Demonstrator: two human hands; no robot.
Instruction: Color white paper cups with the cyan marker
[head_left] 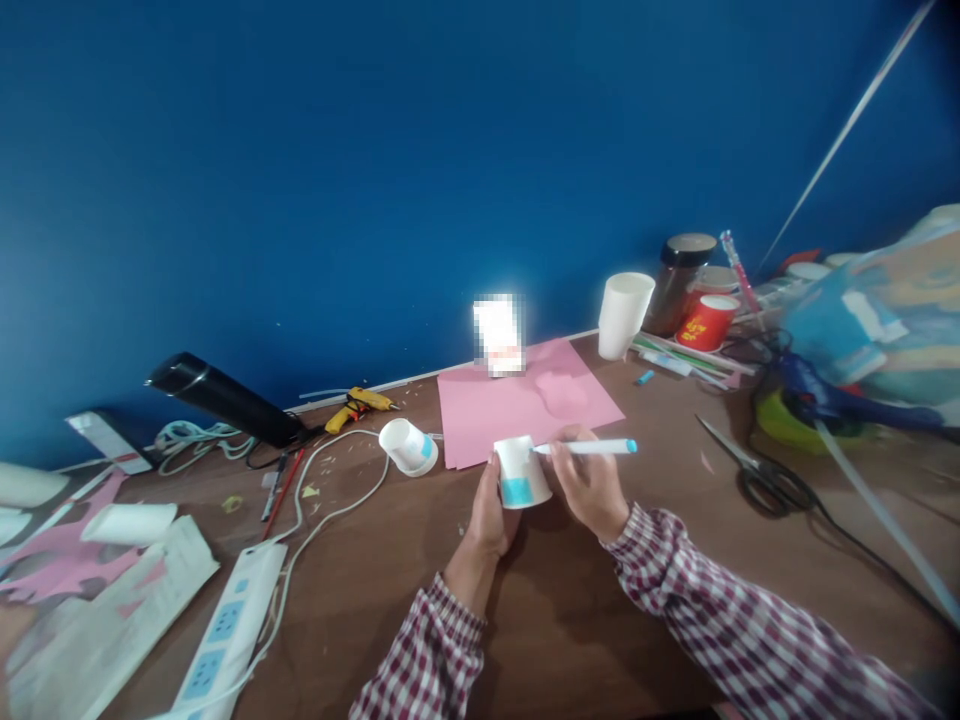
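My left hand [490, 510] is wrapped round a white paper cup [517, 458], held upside down with its wide rim lowest. A light-blue patch colours the lower part of the cup's side. Between the fingers of my right hand [589, 488] is a marker [600, 447], white with a blue end. The marker's blue tip is at the cup's right side; whether it touches cannot be made out. Just left of my hands, another white paper cup [405, 446] with a blue patch stands tilted-looking on the brown table.
Pink paper [487, 415] lies behind the hands. Scissors [765, 478] and a blue glue gun [806, 385] are at right, near a stack of white cups [624, 315] and a red cup [707, 322]. A yellow glue gun [360, 405] and a power strip [232, 630] lie at left.
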